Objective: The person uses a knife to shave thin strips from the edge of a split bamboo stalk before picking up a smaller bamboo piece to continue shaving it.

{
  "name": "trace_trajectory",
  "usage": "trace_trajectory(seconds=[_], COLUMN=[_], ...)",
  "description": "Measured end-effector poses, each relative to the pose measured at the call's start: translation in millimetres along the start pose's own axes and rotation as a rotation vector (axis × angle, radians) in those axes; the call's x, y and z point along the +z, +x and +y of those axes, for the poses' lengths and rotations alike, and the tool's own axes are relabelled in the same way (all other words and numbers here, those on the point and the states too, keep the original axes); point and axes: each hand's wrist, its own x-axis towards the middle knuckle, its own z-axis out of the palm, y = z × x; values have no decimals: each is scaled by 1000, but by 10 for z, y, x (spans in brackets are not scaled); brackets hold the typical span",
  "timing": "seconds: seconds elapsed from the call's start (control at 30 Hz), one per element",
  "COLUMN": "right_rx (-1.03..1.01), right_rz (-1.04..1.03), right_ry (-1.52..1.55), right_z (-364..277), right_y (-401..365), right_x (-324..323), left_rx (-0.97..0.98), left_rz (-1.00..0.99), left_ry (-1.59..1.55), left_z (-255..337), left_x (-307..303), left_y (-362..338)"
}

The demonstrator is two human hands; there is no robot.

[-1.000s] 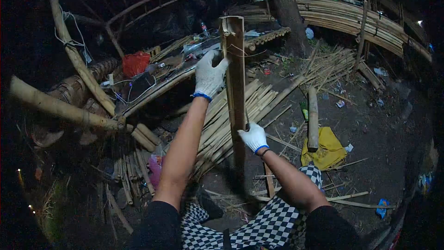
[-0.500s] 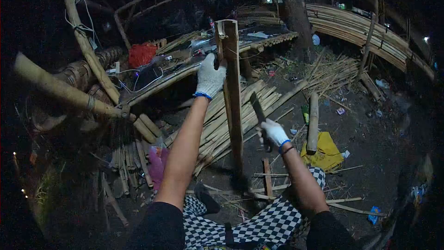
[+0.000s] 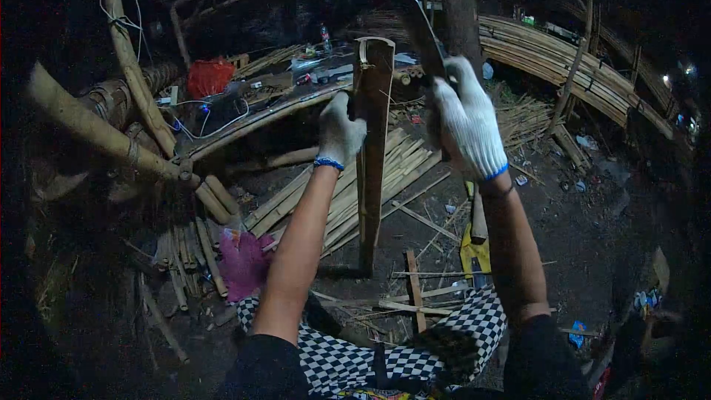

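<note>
A split bamboo piece [image 3: 376, 126] stands upright in front of me, its hollow inner side showing dark. My left hand [image 3: 342, 132], in a white knitted glove, is closed on its left edge below the top. My right hand [image 3: 468, 118], also gloved, is wrapped round the handle of a large machete [image 3: 421, 18]. The blade points up and to the left, above and to the right of the bamboo's top; the two are apart. The handle itself is mostly hidden by the glove.
Split bamboo strips [image 3: 400, 178] lie behind the upright piece. A bamboo platform [image 3: 259, 120] holds a red bag [image 3: 209, 78] and cables. Bamboo poles [image 3: 74, 126] jut in from the left. A purple bag [image 3: 243, 263] and a yellow bag [image 3: 478, 253] lie on the ground.
My right hand has lifted the machete from low beside the bamboo to above its top. My left hand stays on the bamboo. The view has shifted slightly.
</note>
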Motion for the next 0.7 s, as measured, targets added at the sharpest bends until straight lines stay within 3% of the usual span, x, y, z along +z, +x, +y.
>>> trace_trajectory(seconds=[0.03,0.07,0.13,0.27,0.33,0.4,0.47,0.7], right_rx=[94,-30,-77,-7,-222,-177,-131,-201], right_rz=[-67,-25,-48,-163,-145,-158,-160,-124], right_ry=[12,-18,-108,-237,-266,-309,-419,-409], right_z=[-134,-62,-66,-199,-162,-207,-208,48], right_y=[88,201,359,456,464,431,453,583], right_x=[4,87,156,208,262,265,288,358], left_rx=[-55,-56,-68,9,96,140,105,118], left_rz=[-7,-8,12,24,92,154,75,83], left_ry=[-60,-67,-34,1,44,39,50,65], left_z=[45,70,113,123,58,28,75,-1], left_x=[-19,-24,-58,-103,-51,-19,-54,43], left_y=[-37,-55,-90,-120,-126,-176,-173,-150])
